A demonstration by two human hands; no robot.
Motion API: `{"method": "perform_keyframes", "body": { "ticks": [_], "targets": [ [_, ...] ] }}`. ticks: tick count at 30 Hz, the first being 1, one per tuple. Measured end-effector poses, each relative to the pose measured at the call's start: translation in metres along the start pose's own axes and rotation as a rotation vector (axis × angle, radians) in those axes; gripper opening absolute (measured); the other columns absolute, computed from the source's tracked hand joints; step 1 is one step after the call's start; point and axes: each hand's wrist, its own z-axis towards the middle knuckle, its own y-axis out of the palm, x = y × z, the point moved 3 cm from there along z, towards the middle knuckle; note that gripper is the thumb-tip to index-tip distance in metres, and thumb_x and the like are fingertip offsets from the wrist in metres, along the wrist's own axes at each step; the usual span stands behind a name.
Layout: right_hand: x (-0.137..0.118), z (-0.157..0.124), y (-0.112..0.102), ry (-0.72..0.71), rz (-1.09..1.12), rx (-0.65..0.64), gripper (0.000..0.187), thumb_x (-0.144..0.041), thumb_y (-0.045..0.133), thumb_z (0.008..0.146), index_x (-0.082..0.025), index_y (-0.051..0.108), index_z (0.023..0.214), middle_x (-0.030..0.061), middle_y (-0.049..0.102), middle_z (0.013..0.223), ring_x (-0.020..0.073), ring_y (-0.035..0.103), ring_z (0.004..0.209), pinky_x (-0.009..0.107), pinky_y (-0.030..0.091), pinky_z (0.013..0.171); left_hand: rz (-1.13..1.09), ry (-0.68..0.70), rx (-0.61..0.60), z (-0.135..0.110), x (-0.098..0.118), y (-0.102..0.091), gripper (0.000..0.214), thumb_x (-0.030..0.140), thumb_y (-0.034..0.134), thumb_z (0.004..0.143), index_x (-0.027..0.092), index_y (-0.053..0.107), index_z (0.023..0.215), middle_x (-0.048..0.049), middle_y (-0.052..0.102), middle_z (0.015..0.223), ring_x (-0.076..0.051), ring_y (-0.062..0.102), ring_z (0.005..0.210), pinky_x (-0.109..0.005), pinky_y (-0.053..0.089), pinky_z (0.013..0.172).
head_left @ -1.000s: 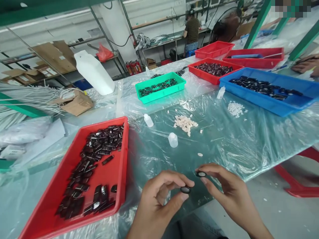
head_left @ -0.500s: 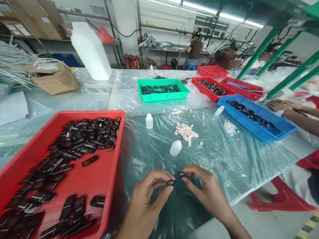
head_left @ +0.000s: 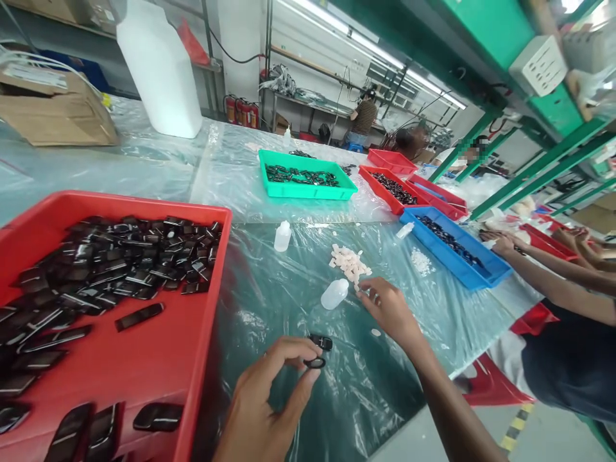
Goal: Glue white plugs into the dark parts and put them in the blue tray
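Note:
My left hand point(head_left: 276, 391) is closed, pinching a small black oval piece point(head_left: 315, 363) with a rounded rim between thumb and forefinger. Just beyond its fingertips a second black glossy piece point(head_left: 321, 342) lies on the plastic-covered table. Farther forward, my right hand point(head_left: 389, 311) reaches to the near edge of a heap of small pale pieces point(head_left: 347, 260); its thumb and forefinger close on one of them. Left of that hand a translucent squeeze bottle point(head_left: 334, 294) lies tilted. One loose pale disc point(head_left: 376, 332) rests nearer me.
A red tray point(head_left: 219, 282) of black parts stands at left. Farther back are a small upright bottle point(head_left: 282, 236), a green tray point(head_left: 308, 191) and a blue tray point(head_left: 452, 263). At right, a co-worker's arms point(head_left: 543, 263) reach toward the blue tray.
My right hand has let go of its black piece and moved forward to the pale heap. A black piece now lies by my left hand. The view has turned right.

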Motion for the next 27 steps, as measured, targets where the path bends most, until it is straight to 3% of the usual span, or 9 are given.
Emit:
{"method": "perform_keyframes", "body": {
  "ticks": [6, 9, 12, 15, 21, 24, 27],
  "targets": [
    [0.017, 0.027, 0.007, 0.093, 0.031, -0.052, 0.026, -0.036, 0.063, 0.099, -0.017, 0.064, 0.117, 0.0076, 0.067, 0.117, 0.0196, 0.067, 0.098, 0.04, 0.059, 0.086, 0.009, -0.055, 0.018, 0.002, 0.0, -0.005, 0.011, 0.026, 0.061, 0.098, 0.036, 0.064, 0.102, 0.0082, 0.072, 0.106, -0.011, 0.07, 0.095, -0.018, 0.054, 0.083],
    [0.018, 0.016, -0.003, 0.102, 0.149, -0.083, 0.024, -0.036, 0.063, 0.099, -0.016, 0.066, 0.112, 0.0062, 0.069, 0.11, 0.0175, 0.068, 0.092, 0.037, 0.06, 0.082, -0.006, -0.078, 0.068, 0.002, 0.0, -0.007, 0.008, 0.027, 0.062, 0.098, 0.034, 0.063, 0.101, 0.0071, 0.071, 0.107, -0.012, 0.068, 0.098, -0.018, 0.054, 0.084],
    [0.013, -0.01, -0.016, 0.091, 0.355, -0.089, 0.025, -0.039, 0.061, 0.1, -0.015, 0.067, 0.106, 0.0022, 0.07, 0.089, 0.0142, 0.068, 0.076, 0.033, 0.06, 0.074, -0.016, -0.104, 0.112, 0.001, -0.002, -0.007, 0.006, 0.028, 0.061, 0.099, 0.033, 0.062, 0.103, 0.0057, 0.07, 0.109, -0.013, 0.067, 0.107, -0.018, 0.054, 0.086],
    [-0.004, -0.04, -0.021, 0.06, 0.605, -0.068, 0.028, -0.044, 0.061, 0.099, -0.018, 0.069, 0.104, 0.0018, 0.072, 0.077, 0.0153, 0.071, 0.072, 0.031, 0.062, 0.072, -0.004, -0.128, 0.134, 0.001, -0.005, -0.006, 0.006, 0.029, 0.061, 0.099, 0.031, 0.062, 0.104, 0.0039, 0.069, 0.111, -0.015, 0.066, 0.109, -0.02, 0.054, 0.087],
    [-0.054, -0.071, -0.006, -0.016, 0.974, -0.112, 0.015, -0.038, 0.07, 0.094, -0.024, 0.073, 0.1, 0.0028, 0.074, 0.087, 0.017, 0.075, 0.075, 0.031, 0.066, 0.068, 0.035, -0.144, 0.114, 0.002, -0.005, -0.004, 0.006, 0.026, 0.059, 0.1, 0.029, 0.062, 0.105, 0.0026, 0.068, 0.109, -0.015, 0.065, 0.108, -0.021, 0.053, 0.086],
    [-0.077, -0.073, 0.001, -0.066, 1.058, -0.09, 0.009, -0.029, 0.073, 0.092, -0.028, 0.074, 0.101, 0.0014, 0.071, 0.094, 0.0146, 0.073, 0.074, 0.029, 0.065, 0.067, 0.05, -0.109, 0.086, 0.002, -0.002, -0.003, 0.011, 0.021, 0.058, 0.1, 0.03, 0.061, 0.105, 0.0041, 0.068, 0.107, -0.013, 0.066, 0.105, -0.02, 0.052, 0.087],
    [-0.096, -0.076, 0.001, -0.161, 0.97, -0.002, 0.021, -0.019, 0.068, 0.095, -0.033, 0.075, 0.109, 0.0015, 0.07, 0.1, 0.0138, 0.072, 0.081, 0.026, 0.063, 0.069, 0.065, -0.071, 0.049, 0.002, 0.002, -0.002, 0.014, 0.019, 0.058, 0.1, 0.031, 0.062, 0.105, 0.0055, 0.068, 0.105, -0.012, 0.067, 0.102, -0.02, 0.052, 0.087]
  ]
}}
